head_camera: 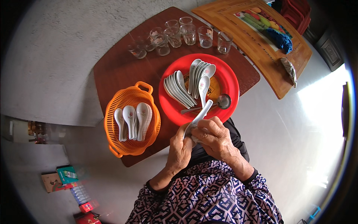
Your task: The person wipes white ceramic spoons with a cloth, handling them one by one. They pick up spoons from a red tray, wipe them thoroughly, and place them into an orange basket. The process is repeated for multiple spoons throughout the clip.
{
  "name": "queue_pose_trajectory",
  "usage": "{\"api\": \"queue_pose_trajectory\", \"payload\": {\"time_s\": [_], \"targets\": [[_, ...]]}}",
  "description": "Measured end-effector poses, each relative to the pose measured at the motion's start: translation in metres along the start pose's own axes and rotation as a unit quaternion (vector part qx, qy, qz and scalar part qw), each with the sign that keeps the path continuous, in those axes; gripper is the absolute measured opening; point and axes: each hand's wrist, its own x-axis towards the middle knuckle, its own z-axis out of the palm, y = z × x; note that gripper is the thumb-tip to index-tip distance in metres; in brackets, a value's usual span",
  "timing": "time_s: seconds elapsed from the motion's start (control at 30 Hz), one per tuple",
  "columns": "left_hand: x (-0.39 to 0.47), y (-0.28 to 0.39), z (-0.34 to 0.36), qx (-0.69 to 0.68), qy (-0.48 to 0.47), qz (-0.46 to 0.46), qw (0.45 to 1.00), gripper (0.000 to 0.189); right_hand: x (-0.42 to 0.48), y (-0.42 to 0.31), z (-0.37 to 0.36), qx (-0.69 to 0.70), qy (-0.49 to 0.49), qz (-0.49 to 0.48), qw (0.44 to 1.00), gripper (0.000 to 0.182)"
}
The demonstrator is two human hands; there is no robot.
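My left hand [180,147] grips a white ceramic soup spoon [199,116] by its bowl end, its handle pointing up and away over the basin rim. Against the same spoon my right hand [215,137] presses a pale cloth [200,135], mostly hidden by the fingers. Just beyond the hands stands a red plastic basin [167,114]. In it lie a nested row of white spoons [179,88], a second bunch of spoons [197,74], a single flowered spoon [204,85] and a metal ladle [223,101]. Left of it, an orange plastic colander [112,110] holds three stacks of spoons [143,120].
Several drinking glasses [190,33] stand along the far side of the dark red table [123,67]. A wooden table [223,14] at the upper right bears a blue cloth [281,40] and a crumpled wrapper [289,71]. Boxes [67,175] sit on the floor at lower left.
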Motion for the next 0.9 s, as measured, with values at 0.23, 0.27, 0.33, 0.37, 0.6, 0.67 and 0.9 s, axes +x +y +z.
{"api": "queue_pose_trajectory", "payload": {"time_s": [0.23,0.27,0.33,0.37,0.6,0.67,0.9], "targets": [[0.001,-0.005,-0.004,0.009,-0.026,0.029,0.999,0.031,0.008,-0.002,0.002,-0.004,0.021,0.029,0.999,0.031],[0.001,-0.005,-0.004,0.011,-0.023,0.030,0.999,0.030,0.009,-0.003,0.004,0.007,0.034,0.041,0.999,0.031],[0.001,0.005,-0.004,0.017,-0.021,-0.010,1.000,0.032,0.010,-0.002,0.007,0.020,0.054,0.060,0.997,0.033],[0.002,0.006,-0.004,0.021,-0.022,-0.013,0.999,0.031,0.009,-0.002,0.009,0.024,0.061,0.066,0.996,0.034],[0.000,0.012,-0.006,0.026,-0.020,-0.011,0.999,0.033,0.015,0.001,0.014,0.058,0.113,0.094,0.987,0.041],[0.000,0.011,-0.006,0.025,-0.023,-0.003,0.999,0.034,0.015,0.002,0.014,0.069,0.118,0.103,0.985,0.041],[0.001,-0.004,-0.011,0.045,-0.031,0.081,0.995,0.034,0.023,0.019,0.004,0.082,0.149,0.133,0.976,0.038]]}}
